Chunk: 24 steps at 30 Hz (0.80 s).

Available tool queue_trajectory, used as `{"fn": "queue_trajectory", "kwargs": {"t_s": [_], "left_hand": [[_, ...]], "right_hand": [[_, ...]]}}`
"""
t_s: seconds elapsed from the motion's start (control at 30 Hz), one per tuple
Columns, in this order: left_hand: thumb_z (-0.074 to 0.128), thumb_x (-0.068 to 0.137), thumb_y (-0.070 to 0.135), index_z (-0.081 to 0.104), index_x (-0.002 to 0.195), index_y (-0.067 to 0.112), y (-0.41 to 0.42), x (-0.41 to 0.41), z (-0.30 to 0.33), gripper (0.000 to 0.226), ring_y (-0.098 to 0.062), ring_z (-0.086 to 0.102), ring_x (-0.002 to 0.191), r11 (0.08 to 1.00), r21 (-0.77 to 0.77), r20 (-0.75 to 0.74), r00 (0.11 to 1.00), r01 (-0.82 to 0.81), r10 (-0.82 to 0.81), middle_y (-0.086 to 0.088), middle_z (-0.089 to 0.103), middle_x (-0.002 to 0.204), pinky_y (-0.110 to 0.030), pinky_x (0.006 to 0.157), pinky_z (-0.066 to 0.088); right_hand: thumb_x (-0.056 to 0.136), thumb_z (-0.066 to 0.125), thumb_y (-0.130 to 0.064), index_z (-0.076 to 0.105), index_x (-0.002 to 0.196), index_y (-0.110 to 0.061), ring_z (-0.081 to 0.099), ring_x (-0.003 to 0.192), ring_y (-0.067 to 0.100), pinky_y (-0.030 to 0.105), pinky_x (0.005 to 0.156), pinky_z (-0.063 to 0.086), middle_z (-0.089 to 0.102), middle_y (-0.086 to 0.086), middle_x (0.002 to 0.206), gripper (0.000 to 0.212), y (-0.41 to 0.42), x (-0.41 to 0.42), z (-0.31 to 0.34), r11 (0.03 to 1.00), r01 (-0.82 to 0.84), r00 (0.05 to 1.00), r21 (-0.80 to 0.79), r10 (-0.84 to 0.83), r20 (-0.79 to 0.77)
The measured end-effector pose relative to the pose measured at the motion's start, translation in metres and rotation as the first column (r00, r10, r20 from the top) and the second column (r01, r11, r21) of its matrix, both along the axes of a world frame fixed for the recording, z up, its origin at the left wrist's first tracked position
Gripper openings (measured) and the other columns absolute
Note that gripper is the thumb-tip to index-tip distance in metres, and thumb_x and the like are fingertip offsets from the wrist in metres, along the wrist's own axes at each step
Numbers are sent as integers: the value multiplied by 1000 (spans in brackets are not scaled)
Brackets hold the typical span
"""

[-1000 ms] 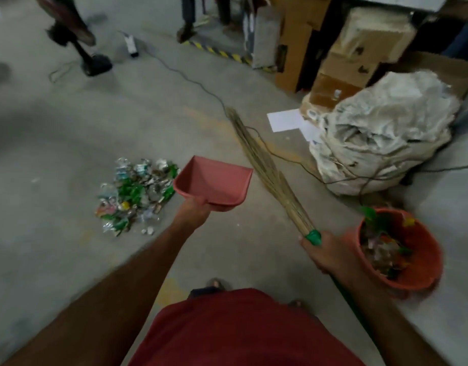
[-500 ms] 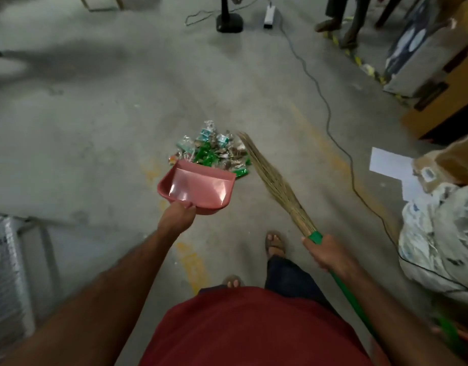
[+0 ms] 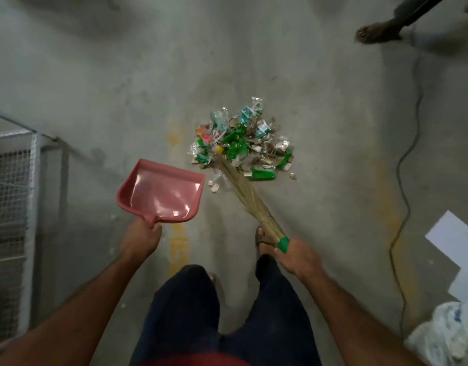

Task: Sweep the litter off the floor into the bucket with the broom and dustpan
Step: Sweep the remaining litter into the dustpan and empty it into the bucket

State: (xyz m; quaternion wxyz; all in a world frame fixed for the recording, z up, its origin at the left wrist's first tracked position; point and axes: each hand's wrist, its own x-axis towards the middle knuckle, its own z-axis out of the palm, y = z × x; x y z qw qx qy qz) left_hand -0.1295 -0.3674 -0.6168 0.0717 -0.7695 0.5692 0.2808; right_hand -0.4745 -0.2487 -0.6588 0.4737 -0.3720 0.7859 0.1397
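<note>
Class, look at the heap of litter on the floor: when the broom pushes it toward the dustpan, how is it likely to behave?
The litter looks like crinkled wrappers and scraps, so it is probably very light and may scatter rather than slide as one heap. The small green bottle at its near edge might roll. The broom bristles look thin, so they will likely bend under pressure.

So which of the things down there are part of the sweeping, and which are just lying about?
Part of the job:
- broom, in the right hand
- pink dustpan, in the left hand, empty
- litter pile on the floor

Just lying about:
- black cable
- white paper sheets
- wire mesh rack
- white sack
</note>
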Motion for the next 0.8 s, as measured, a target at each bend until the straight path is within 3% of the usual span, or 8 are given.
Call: {"fn": "queue_trajectory", "kwargs": {"t_s": [0.1, 0.2, 0.3, 0.43, 0.53, 0.67, 0.8], "left_hand": [[56, 89, 21, 51, 94, 12, -12, -14, -31, 12, -39, 61, 82, 997, 8, 27, 997, -71, 71, -16, 61, 89, -41, 72, 50], [55, 90, 28, 49, 98, 11, -21, -22, -84, 19, -43, 62, 88, 988, 21, 91, 985, -150, 148, -20, 64, 94, -38, 70, 41], [54, 90, 25, 49, 95, 11, -33, -32, -153, 16, -43, 62, 89, 978, 69, 71, 979, -195, 190, -21, 64, 94, -36, 70, 39], [53, 89, 26, 51, 94, 6, -53, -40, -243, 22, -38, 62, 84, 972, 135, 22, 981, -193, 192, -14, 61, 89, -42, 73, 50], [53, 90, 32, 50, 97, 8, -67, -46, -284, 26, -36, 60, 85, 973, 142, 43, 984, -180, 176, -13, 61, 90, -40, 74, 48], [51, 90, 35, 49, 95, 11, -79, -51, -310, 24, -29, 53, 75, 976, 132, 32, 985, -171, 168, -8, 57, 86, -36, 68, 41], [50, 91, 34, 50, 96, 9, -83, -48, -316, 25, -33, 58, 78, 974, 134, 33, 983, -182, 179, -9, 58, 85, -37, 67, 44]], "right_hand": [[97, 54, -51, 54, 134, -12, 64, 112, 31, 36, 90, 53, 65, 11, 125, 54, -42, -7, -39, 987, -156, 985, 25, 154, 73], [96, 56, -48, 44, 140, -14, 58, 124, 32, 40, 99, 49, 56, 12, 137, 57, -84, 2, -92, 968, -242, 965, 58, 234, 122], [95, 56, -47, 49, 139, -15, 56, 128, 31, 38, 101, 47, 56, 12, 140, 55, -121, 18, -159, 935, -338, 937, 108, 324, 129], [96, 55, -51, 59, 132, -16, 59, 125, 31, 36, 98, 49, 62, 11, 135, 50, -150, 24, -246, 929, -334, 942, 156, 328, 68], [93, 56, -57, 62, 127, -18, 63, 117, 32, 35, 91, 50, 65, 12, 128, 52, -153, 7, -290, 966, -161, 987, 200, 158, 33], [94, 56, -58, 67, 108, -17, 68, 96, 32, 35, 79, 53, 70, 11, 101, 45, -135, -27, -309, 991, -17, 999, 136, 10, 52], [91, 55, -64, 57, 86, -27, 62, 66, 11, 32, 63, 51, 64, -5, 74, 37, -100, -58, -278, 1000, 3, 999, 31, -4, 32]]}}
